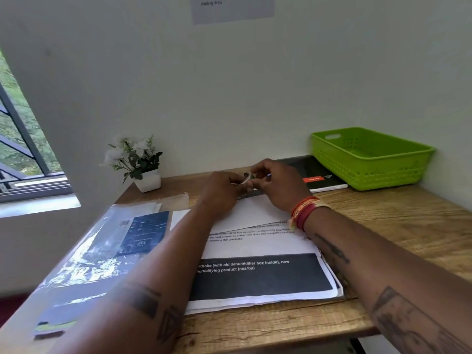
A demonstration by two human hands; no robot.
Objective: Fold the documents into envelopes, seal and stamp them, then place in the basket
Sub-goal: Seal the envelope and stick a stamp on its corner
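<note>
Hands at the far edge of the desk [383,226]: we are holding a small pale ring, probably a roll of tape [246,178], between them. Our left hand [222,190] is pinching its near side with curled fingers, and our right hand [277,183] is closing on its far side, seemingly picking at the free end. We are judging this to be the sealing step. To do it well, we are advising a steady left grip on the roll while the right draws out a short strip, kept straight and clear of the fingers so it does not stick to itself, then laid across the flap.

Beneath the hands a white envelope or folded sheet [251,213] is lying on the stack of printed documents [258,277]; we cannot tell which it is, nor whether a document is already inside. The green basket [370,172] is standing at the right rear, on a dark booklet [313,172], well apart from the hands; we are seeing nothing in the part of its interior that shows. No stamp is visible. The roll is blurred, and the hands are hiding the paper's far edge. A clear plastic packet [107,249] is lying to the left, beside a potted plant [139,162].
</note>
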